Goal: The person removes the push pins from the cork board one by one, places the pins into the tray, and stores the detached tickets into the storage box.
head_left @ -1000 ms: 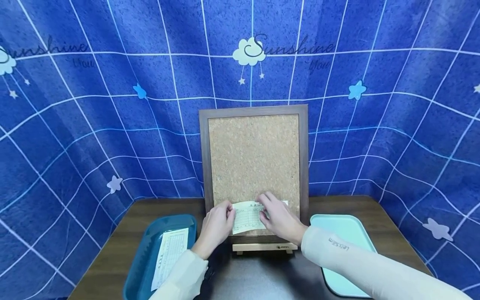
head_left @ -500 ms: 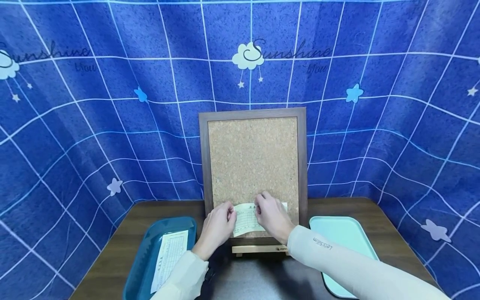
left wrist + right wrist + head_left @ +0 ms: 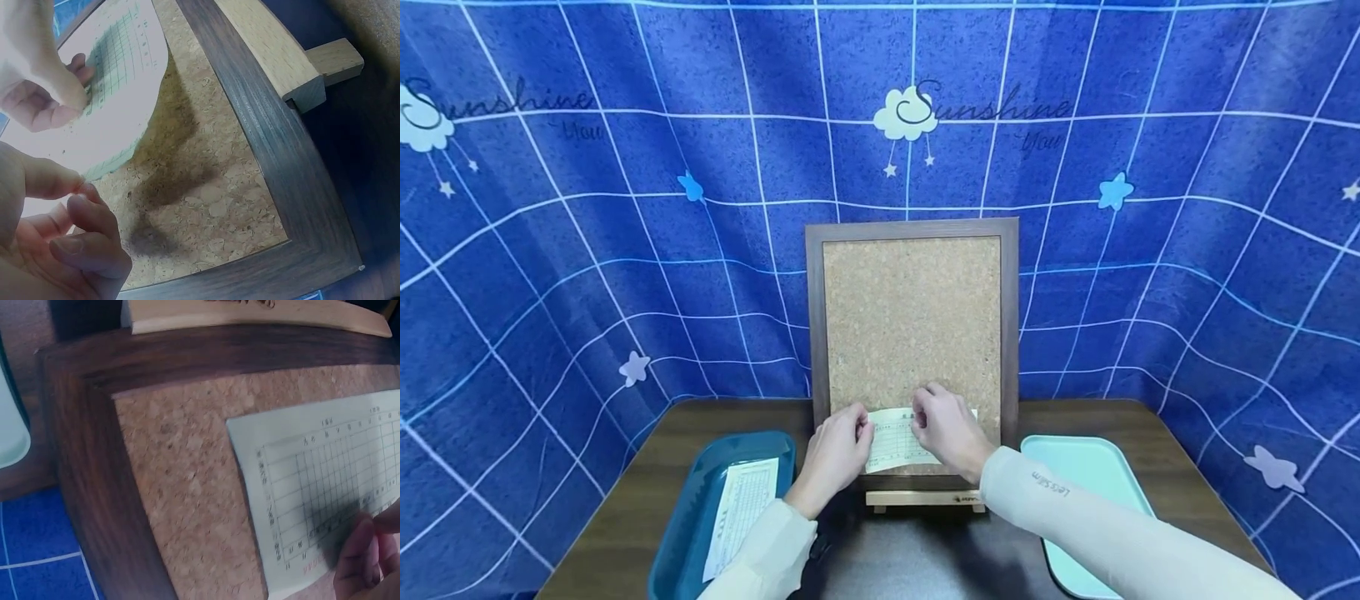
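A paper form [image 3: 895, 439] printed with a table lies sideways against the lower part of the framed cork board [image 3: 913, 325]. My left hand [image 3: 840, 448] pinches its upper left corner between thumb and finger. In the left wrist view the form's lower edge bows out from the cork and casts a shadow. My right hand [image 3: 951, 429] is at the upper middle of the form, its fingers bent. Thumb and fingertip [image 3: 360, 528] meet over the printed face in the right wrist view. I cannot tell what they pinch there.
The board stands on a wooden easel base [image 3: 917, 498]. At left a dark teal tray [image 3: 673, 533] holds another printed sheet [image 3: 741, 512]. A pale mint tray [image 3: 1093, 458] is at right, partly under my right sleeve. A blue grid-patterned curtain [image 3: 700, 292] surrounds the table.
My right hand's thumb and fingers have drawn closer together, and the hand has shifted slightly left on the form. My left hand keeps its pinch on the corner. The view shifts a little.
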A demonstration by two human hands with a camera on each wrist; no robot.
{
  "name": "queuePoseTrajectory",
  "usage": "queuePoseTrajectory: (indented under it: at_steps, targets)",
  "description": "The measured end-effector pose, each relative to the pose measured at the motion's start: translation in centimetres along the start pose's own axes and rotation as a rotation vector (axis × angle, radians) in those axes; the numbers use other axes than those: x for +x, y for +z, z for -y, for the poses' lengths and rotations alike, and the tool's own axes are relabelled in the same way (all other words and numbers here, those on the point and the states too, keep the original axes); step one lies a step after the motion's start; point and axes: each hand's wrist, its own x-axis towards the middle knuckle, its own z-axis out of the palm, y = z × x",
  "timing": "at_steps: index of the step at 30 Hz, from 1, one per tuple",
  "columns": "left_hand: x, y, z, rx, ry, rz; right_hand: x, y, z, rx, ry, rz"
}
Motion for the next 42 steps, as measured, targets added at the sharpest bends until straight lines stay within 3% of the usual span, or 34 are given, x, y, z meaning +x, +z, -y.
queuePoseTrajectory:
  at_steps: [10, 19, 30, 37, 42]
  targets:
    - [0.0, 0.1, 0.0, 0.001, -0.021, -0.006, -0.6, -0.6, -0.8, 0.057, -0.079, 0.052]
    - [-0.1, -0.1, 0.3, 0.003, -0.023, -0.028, -2.3, -1.6, -2.0, 0.040, -0.205, -0.029]
    - [-0.4, -1.2, 0.5, -0.001, -0.039, -0.023, -3.5, -3.2, -3.7, 0.030, -0.194, -0.036]
    - [-1.0, -2.2, 1.7, 0.017, -0.048, -0.068, -4.3, -3.4, -4.8, 0.003, -0.200, -0.063]
    - [-1.4, -3.6, 2.8, 0.032, -0.085, -0.061, -4.6, -4.1, -5.4, -0.007, -0.185, -0.057]
